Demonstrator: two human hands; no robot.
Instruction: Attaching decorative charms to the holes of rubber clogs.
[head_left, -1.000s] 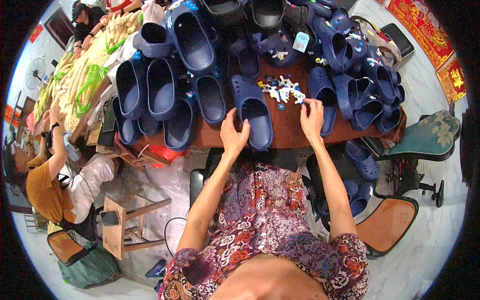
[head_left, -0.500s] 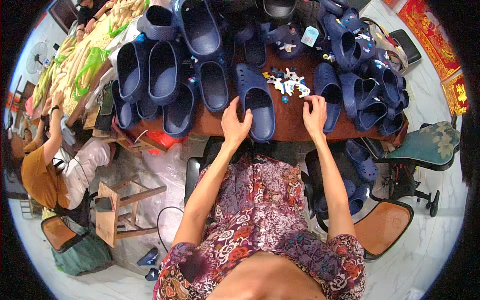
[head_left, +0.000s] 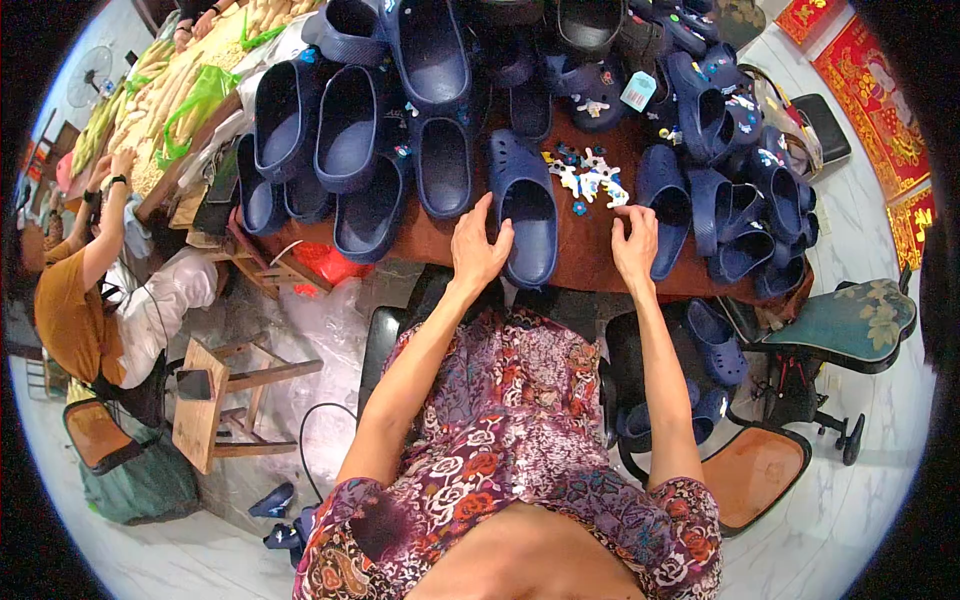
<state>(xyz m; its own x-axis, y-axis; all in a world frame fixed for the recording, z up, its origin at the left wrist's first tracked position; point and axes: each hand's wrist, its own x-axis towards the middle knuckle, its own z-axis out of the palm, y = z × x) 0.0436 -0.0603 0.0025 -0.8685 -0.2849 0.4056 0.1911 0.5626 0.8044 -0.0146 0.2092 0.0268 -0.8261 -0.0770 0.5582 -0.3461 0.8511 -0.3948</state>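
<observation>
A pale blue rectangular tag with a white edge [head_left: 637, 90] hangs among the dark navy foam clogs at the far side of the brown wooden tabletop [head_left: 590, 255]. On the floor at the far right lie two red mats with gold patterns [head_left: 872, 95], and a dark flat rectangular case [head_left: 822, 125] sits just beside them.

The left hand [head_left: 478, 247] rests with fingers spread on the near left edge of a navy blue moulded foam clog [head_left: 527, 208], which lies toe away from the person at the middle of the tabletop's near edge. The right hand [head_left: 636, 245] lies near it on bare wood, fingers loosely curled, holding nothing that can be made out. Just beyond the right hand is a scatter of small white and blue shoe charms [head_left: 588, 178], too small to tell apart.

More smooth, rounded navy clogs [head_left: 350, 130] crowd the tabletop to the left in rows and pile up to the right. A teal cushioned chair with a flower print [head_left: 850, 320] stands at the right.
</observation>
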